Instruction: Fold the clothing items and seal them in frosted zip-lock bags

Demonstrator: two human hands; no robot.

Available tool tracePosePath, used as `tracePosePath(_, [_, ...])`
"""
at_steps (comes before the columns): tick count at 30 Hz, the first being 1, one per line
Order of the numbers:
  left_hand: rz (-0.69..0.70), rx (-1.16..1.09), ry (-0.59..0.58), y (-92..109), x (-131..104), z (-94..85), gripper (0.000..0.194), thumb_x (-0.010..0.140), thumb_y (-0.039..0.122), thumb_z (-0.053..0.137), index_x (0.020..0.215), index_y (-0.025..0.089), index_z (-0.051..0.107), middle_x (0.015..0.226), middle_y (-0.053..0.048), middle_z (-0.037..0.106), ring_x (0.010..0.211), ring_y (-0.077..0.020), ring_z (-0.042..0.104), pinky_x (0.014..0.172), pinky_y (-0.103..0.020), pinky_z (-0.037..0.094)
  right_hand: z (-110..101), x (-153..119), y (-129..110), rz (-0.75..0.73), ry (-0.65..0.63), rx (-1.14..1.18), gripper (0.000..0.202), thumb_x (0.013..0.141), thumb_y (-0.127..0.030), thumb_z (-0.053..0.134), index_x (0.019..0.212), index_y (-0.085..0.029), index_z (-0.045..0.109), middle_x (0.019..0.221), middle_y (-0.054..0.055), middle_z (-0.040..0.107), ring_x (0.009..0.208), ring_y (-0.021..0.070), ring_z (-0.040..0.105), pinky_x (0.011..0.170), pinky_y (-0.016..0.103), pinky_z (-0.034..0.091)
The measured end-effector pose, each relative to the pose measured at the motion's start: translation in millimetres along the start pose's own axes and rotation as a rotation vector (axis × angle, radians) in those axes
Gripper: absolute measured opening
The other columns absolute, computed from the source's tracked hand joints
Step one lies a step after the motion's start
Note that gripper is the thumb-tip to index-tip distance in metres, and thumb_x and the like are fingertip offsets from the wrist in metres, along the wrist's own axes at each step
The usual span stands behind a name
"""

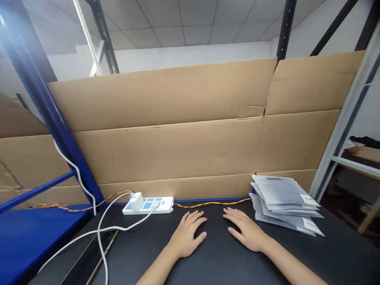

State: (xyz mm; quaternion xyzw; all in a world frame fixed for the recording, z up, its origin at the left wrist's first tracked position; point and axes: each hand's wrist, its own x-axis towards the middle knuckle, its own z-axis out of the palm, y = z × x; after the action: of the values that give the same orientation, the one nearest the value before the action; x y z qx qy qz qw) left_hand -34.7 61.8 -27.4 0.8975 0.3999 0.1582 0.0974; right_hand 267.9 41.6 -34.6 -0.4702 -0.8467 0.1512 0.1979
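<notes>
My left hand (187, 235) lies palm down on the black tabletop (213, 265), its fingers apart and nothing in it. To its upper left is a white power strip (165, 205) with a white adapter (136, 202) and a plug in it. My right hand (245, 230) also rests flat on the black surface, fingers spread and empty. Nearest to that hand, on its right, sits a stack of translucent plastic folders (279, 194) with white labels. The two hands are apart and touch neither the strip nor the folders.
Cardboard panels (178, 154) stand along the back edge. White cables (118, 228) loop over the left side, near a dark flat panel (89, 253). A blue post (67, 134) rises at left, a grey post (341, 130) at right. A twisted red-yellow wire (213, 203) runs along the back.
</notes>
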Motion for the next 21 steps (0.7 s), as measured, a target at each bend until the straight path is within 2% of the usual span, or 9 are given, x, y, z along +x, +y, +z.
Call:
tracePosePath(8, [0.0,0.015,0.0,0.1,-1.6,-0.1,0.043,0.096,0.043,0.051,0.139,0.036,0.049,0.153,0.0,0.041,0.142,-0.0275,0.036,0.119,-0.055,0.024,-1.2,-0.2,-1.3,0.008,-0.002,0.043,0.048,0.097,-0.046,0.045,0.142,-0.03,0.05,0.154,0.003,0.041,0.144,0.0288,0.032,0.12,0.052,0.024])
tracePosePath(21, [0.022,0.052,0.01,-6.8,-1.1,4.5,0.039,0.099,0.04,0.046,0.138,0.036,0.049,0.153,0.002,0.043,0.142,-0.0273,0.037,0.118,-0.055,0.028,-0.6,-7.3,-2.3,0.058,0.031,0.049,0.045,0.097,-0.044,0.047,0.14,-0.031,0.051,0.153,0.0,0.042,0.144,0.0252,0.033,0.121,0.048,0.024])
